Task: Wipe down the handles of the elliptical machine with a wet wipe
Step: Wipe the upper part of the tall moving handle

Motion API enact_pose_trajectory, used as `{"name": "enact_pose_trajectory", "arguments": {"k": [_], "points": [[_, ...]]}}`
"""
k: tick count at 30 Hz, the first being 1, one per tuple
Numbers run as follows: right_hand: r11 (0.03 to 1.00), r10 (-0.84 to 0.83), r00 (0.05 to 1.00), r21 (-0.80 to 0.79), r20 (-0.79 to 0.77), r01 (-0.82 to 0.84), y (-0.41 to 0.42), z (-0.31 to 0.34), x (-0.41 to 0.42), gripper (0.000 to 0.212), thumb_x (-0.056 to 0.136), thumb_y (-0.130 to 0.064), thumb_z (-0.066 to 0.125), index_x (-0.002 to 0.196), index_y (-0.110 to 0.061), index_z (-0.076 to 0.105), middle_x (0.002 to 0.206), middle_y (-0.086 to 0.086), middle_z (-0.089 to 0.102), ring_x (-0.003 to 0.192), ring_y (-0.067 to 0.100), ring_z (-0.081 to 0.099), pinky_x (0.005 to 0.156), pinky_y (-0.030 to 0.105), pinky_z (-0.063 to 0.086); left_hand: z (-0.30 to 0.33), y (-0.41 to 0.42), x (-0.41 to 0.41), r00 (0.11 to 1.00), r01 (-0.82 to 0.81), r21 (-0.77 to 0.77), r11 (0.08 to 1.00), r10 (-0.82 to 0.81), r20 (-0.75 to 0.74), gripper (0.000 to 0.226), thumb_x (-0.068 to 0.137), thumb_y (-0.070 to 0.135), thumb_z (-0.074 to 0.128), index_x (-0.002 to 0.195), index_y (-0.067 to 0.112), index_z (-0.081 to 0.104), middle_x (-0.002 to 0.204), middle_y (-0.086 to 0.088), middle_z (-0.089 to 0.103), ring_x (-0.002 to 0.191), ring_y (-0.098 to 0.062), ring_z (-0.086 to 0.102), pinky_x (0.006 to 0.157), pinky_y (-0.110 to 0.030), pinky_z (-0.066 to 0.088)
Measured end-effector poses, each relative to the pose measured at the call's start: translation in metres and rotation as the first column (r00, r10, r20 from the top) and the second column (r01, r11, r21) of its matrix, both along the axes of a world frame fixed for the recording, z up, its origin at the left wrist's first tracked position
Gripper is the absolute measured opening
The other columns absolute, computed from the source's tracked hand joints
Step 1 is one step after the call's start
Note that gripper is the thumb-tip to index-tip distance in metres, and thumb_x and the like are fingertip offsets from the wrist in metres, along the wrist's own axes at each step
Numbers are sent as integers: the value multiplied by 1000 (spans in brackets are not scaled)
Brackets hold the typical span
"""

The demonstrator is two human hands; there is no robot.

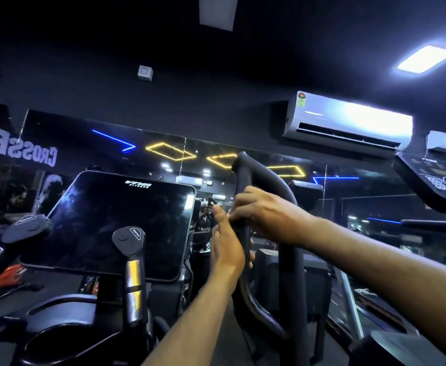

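Both your bare arms reach forward. Your left hand (228, 247) is curled closed, thumb up. Your right hand (265, 213), at its 1 o'clock, is curled closed too.

Gym: elliptical console (116, 223), wall mirror (84, 143), mirrored "CROSSFIT" lettering (18, 150).

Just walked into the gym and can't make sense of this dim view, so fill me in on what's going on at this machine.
A person stands at an elliptical machine, with both hands on its dark looped handle. The left hand wraps the handle's front bar lower down, and the right hand grips it just above. No wipe can be made out; it may be hidden under the hands. To the left, the dark screen is off, and a shorter handle with metal bands stands untouched.
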State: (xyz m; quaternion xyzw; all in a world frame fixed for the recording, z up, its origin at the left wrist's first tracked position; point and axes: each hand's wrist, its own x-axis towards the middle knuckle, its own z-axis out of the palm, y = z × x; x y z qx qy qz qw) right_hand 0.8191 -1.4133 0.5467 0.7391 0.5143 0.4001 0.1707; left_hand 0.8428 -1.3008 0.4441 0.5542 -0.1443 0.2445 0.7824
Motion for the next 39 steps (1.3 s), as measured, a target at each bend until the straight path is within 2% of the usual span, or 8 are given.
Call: {"name": "enact_pose_trajectory", "arguments": {"k": [7,12,16,20,27,32,35,39], "points": [[830,81,995,549,57,-99,11,-17,18,23,90,-1,67,110,-10,75,107,1,67,95,20,57,83,39,53,0,-1,5,1000,22,-80,997,-24,-17,90,92,85,13,82,16,71,65,-17,63,46,-27,59,50,-32,48],[795,155,986,585,64,-163,12,-54,4,18,94,-8,62,107,-6,74,104,5,62,91,17,59,82,24,51,0,-3,8,998,-43,-89,995,39,-39,108,72,103,14,94,16,74,75,-20,71,60,-36,70,63,-47,60],[541,84,996,839,20,-63,16,-20,18,16,96,-8,64,109,-8,74,102,1,58,84,2,48,78,6,43,2,-2,7,999,2,-79,997,-5,-32,93,95,83,15,102,5,67,67,-18,62,43,-25,56,45,-31,46],[505,105,994,862,-10,-45,20,-35,12,16,97,-10,65,109,-8,75,97,2,60,80,2,49,75,2,40,0,-2,3,999,-22,-72,997,20,-36,92,98,79,16,103,1,64,65,-15,62,42,-24,56,44,-31,46],[626,121,986,780,-113,13,3,-73,-11,20,94,-6,68,110,-14,75,95,-6,59,85,6,61,79,24,55,1,0,-8,998,-55,11,998,55,-34,87,104,71,14,99,5,70,60,-10,65,45,-21,62,45,-33,52],[386,122,989,922,-79,26,19,-17,9,17,97,-11,64,108,-12,76,101,0,64,82,-2,50,80,11,45,1,0,-7,1000,-23,-1,1000,23,-12,88,103,71,14,111,0,65,72,-19,62,44,-23,57,42,-30,46],[379,78,996,925,-41,9,24,-9,16,16,98,-13,63,107,-13,76,101,2,65,88,8,55,82,27,50,1,1,-8,1000,-12,-1,1000,12,-10,85,104,70,14,113,2,65,72,-19,61,44,-22,57,42,-29,46],[349,111,983,932,-143,97,20,-24,15,16,96,-17,67,109,-16,76,105,-2,69,91,8,63,82,22,51,1,0,-11,1000,-16,9,1000,16,-11,82,106,66,14,106,4,68,68,-15,63,46,-21,59,43,-30,48]]}}
